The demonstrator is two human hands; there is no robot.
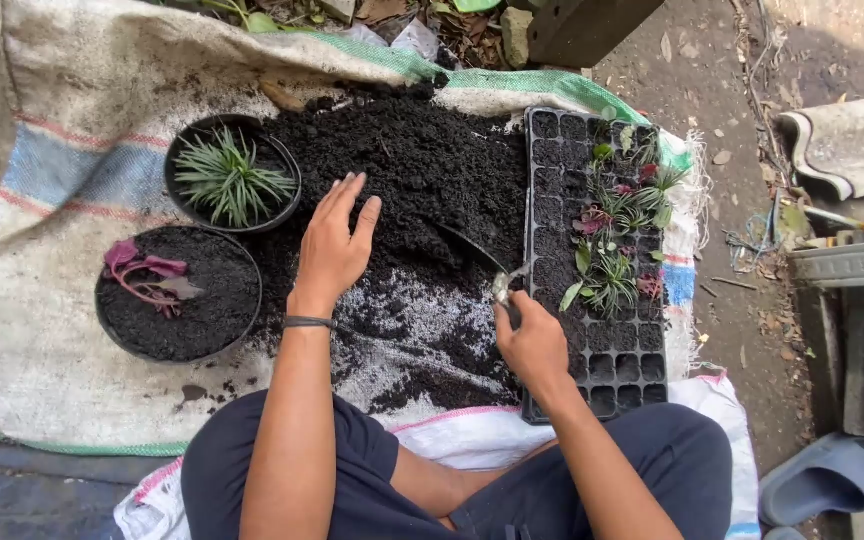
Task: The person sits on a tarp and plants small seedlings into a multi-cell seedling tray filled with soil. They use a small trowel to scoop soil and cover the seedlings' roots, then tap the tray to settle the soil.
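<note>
Soft, even daylight, bright without glare; shadows are faint and short. Focus is sharp at centre, with slight wide-angle bending toward 3 and 9 o'clock.

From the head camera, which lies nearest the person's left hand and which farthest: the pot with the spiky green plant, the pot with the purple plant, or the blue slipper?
From the left hand:
1. Spiky green plant's pot, just to its left.
2. Purple plant's pot, lower left, somewhat farther.
3. Blue slipper, far off at the lower right.

A small metal trowel (482, 262) lies blade-down in a loose black soil heap (422, 170).
</note>
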